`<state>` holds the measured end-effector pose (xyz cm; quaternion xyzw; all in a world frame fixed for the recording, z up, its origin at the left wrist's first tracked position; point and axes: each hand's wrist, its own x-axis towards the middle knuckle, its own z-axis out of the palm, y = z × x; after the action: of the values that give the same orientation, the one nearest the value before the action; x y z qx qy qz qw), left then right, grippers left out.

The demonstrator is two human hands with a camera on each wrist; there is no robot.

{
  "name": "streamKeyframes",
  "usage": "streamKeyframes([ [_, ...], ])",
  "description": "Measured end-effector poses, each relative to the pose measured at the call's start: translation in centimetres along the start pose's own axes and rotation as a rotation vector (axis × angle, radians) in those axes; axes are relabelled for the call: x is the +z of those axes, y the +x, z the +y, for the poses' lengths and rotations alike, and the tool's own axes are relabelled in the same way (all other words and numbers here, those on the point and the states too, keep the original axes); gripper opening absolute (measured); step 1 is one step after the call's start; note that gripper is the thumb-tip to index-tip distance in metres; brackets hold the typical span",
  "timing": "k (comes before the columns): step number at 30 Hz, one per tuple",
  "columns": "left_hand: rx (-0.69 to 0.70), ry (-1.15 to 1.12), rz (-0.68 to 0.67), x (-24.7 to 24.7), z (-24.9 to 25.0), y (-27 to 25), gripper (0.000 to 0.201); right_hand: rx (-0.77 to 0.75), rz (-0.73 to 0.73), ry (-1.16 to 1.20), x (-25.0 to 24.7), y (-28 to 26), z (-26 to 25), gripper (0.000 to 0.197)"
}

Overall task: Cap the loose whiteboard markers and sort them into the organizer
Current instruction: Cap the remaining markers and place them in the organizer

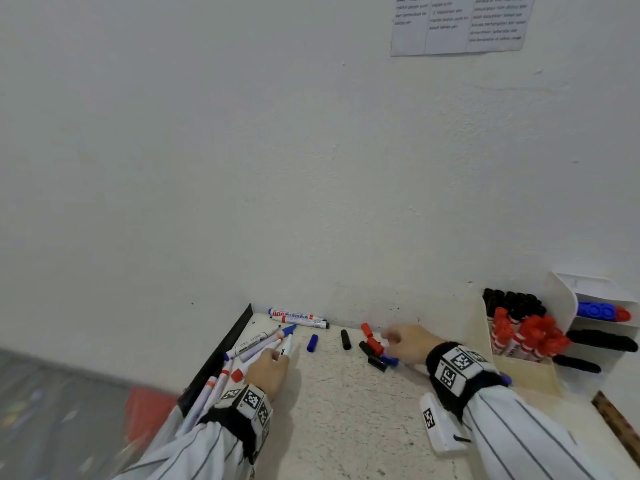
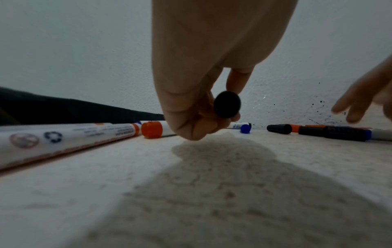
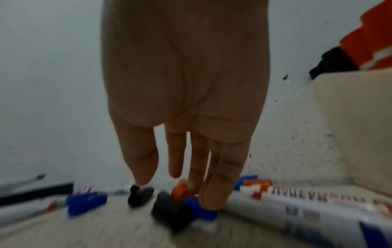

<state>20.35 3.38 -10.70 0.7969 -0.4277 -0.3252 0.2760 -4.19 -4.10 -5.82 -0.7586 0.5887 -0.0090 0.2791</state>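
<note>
My left hand [image 1: 277, 358] pinches a white marker with a black end [image 1: 286, 346] just above the table; the left wrist view shows curled fingers [image 2: 191, 104] round that black end [image 2: 227, 104]. Several uncapped markers [image 1: 256, 341] lie beside it. My right hand [image 1: 393, 341] hovers with straight fingers [image 3: 220, 176] over a cluster of loose red, black and blue caps [image 1: 375, 351], holding nothing. A blue cap [image 1: 312, 342] and a black cap [image 1: 345, 339] lie apart between the hands. The organizer [image 1: 479, 327] at the right holds capped red and black markers.
Two capped markers [image 1: 298, 316] lie against the back wall. A black strip [image 1: 221, 355] edges the table's left side. A white tiered rack [image 1: 568, 299] with blue, red and black markers stands behind the organizer. A printed sheet [image 1: 460, 22] hangs on the wall.
</note>
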Motion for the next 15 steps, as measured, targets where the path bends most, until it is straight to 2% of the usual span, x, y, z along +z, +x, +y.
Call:
streamKeyframes([
  [2, -0.001, 0.018, 0.008, -0.3, -0.5, -0.1, 0.029, 0.016, 0.0, -0.13, 2.4, 0.5, -0.2, 0.041],
  [4, 0.003, 0.015, 0.002, -0.5, -0.9, -0.2, 0.028, 0.004, 0.052, -0.162, 3.9, 1.0, -0.2, 0.039],
  [7, 0.011, 0.001, -0.034, -0.8, -1.3, -0.4, 0.024, -0.023, 0.1, -0.19, 4.9, 1.9, -0.3, 0.02],
  [9, 0.028, 0.016, -0.034, -0.6, -1.4, -0.6, 0.023, -0.021, 0.104, -0.211, 5.2, 2.2, -0.5, 0.019],
  [12, 0.069, -0.026, -0.013, 0.0, -1.3, -1.1, 0.016, -0.053, 0.163, -0.13, 5.3, 2.5, -0.4, 0.028],
  [15, 0.134, 0.043, -0.072, 0.3, -1.0, -1.7, 0.027, -0.111, 0.341, 0.055, 4.8, 2.1, -0.7, 0.02],
])
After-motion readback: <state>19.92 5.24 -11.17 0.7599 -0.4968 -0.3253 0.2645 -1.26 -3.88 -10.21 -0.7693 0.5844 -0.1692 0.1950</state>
